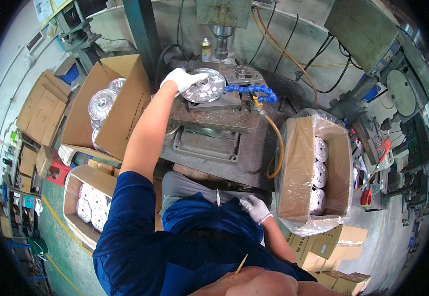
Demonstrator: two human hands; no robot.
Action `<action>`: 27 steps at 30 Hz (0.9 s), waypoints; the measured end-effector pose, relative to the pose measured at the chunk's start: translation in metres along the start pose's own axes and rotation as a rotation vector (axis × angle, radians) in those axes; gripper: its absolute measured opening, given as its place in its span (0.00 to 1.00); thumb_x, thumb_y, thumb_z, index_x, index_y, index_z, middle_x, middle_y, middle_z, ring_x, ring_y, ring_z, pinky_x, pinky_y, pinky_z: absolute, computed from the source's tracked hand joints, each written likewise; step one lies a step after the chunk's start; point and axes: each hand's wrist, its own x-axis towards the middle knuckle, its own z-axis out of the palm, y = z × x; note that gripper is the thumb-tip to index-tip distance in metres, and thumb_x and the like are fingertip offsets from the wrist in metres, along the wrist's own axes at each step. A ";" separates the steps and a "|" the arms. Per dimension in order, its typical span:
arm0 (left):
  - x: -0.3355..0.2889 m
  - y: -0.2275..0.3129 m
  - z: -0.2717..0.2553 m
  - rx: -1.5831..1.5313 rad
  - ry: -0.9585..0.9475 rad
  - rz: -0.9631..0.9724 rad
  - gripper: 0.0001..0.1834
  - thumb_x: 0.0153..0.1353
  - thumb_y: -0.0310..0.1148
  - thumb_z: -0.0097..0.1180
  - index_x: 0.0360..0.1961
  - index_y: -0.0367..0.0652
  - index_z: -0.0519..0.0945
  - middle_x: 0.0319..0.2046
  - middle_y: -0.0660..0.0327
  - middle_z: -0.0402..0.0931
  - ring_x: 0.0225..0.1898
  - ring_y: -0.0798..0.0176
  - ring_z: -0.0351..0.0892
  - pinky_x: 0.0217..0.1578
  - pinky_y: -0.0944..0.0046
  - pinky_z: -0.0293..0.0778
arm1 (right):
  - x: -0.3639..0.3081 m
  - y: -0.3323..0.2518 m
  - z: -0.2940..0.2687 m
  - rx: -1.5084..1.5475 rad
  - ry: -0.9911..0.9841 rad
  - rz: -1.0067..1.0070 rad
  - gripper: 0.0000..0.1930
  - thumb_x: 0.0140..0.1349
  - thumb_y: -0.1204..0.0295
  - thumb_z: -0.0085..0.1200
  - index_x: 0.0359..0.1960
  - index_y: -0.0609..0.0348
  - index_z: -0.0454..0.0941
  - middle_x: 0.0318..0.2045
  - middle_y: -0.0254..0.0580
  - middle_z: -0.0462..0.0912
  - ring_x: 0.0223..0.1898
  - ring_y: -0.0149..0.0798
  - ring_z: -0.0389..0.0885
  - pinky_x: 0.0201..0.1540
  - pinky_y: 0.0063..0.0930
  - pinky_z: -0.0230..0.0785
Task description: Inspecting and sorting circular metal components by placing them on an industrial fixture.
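Note:
A shiny round metal wheel [205, 87] with a spoked face sits tilted on the block of the machine's work table. My left hand [181, 80], in a white glove, grips its left rim, thumb laid over the top face and the other fingers partly hidden. A blue segmented coolant hose [251, 90] points at the wheel's right edge. My right hand [255, 208], also gloved in white, lies on my lap by the shirt hem, holding nothing, its fingers loosely extended. Above and behind the wheel hangs the machine's metal spindle [221, 42].
Left of the machine, an open cardboard box [121, 106] holds shiny wheels; a lower box [108, 180] holds several paler ones. A plastic-lined box [293, 172] with wheels stands at right. A spray can [206, 51] is behind the table; an orange hose [278, 143] loops down its right side.

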 end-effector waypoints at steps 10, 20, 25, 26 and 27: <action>-0.004 0.000 0.007 -0.050 0.022 0.014 0.52 0.39 0.69 0.59 0.44 0.22 0.77 0.38 0.43 0.80 0.41 0.51 0.81 0.44 0.61 0.73 | -0.003 -0.001 0.001 -0.158 -0.027 -0.043 0.27 0.62 0.53 0.52 0.51 0.67 0.73 0.48 0.58 0.78 0.53 0.51 0.75 0.55 0.34 0.66; -0.016 0.021 -0.010 0.043 -0.063 -0.077 0.45 0.45 0.62 0.62 0.47 0.26 0.77 0.40 0.46 0.80 0.40 0.58 0.79 0.42 0.63 0.72 | -0.017 -0.044 -0.001 -0.420 0.028 -0.032 0.23 0.62 0.55 0.53 0.47 0.65 0.74 0.42 0.56 0.80 0.46 0.52 0.79 0.49 0.35 0.69; -0.024 0.018 0.001 0.032 0.010 -0.027 0.44 0.46 0.62 0.61 0.44 0.24 0.78 0.36 0.46 0.80 0.37 0.58 0.80 0.39 0.62 0.72 | -0.022 -0.047 -0.001 -0.422 0.043 -0.035 0.26 0.62 0.52 0.51 0.49 0.64 0.74 0.43 0.60 0.79 0.49 0.56 0.77 0.51 0.37 0.68; -0.024 0.017 0.001 0.036 0.027 -0.028 0.44 0.46 0.62 0.61 0.44 0.24 0.78 0.36 0.46 0.80 0.37 0.58 0.80 0.39 0.62 0.72 | -0.021 -0.046 -0.001 -0.395 0.037 -0.040 0.26 0.62 0.52 0.51 0.49 0.64 0.74 0.43 0.60 0.79 0.49 0.56 0.77 0.51 0.37 0.68; -0.025 0.017 0.001 0.021 0.015 -0.034 0.44 0.46 0.63 0.60 0.44 0.24 0.78 0.37 0.46 0.80 0.38 0.58 0.80 0.40 0.62 0.72 | -0.021 -0.044 -0.001 -0.410 0.025 -0.036 0.26 0.62 0.52 0.51 0.49 0.64 0.74 0.43 0.60 0.79 0.49 0.55 0.76 0.51 0.37 0.68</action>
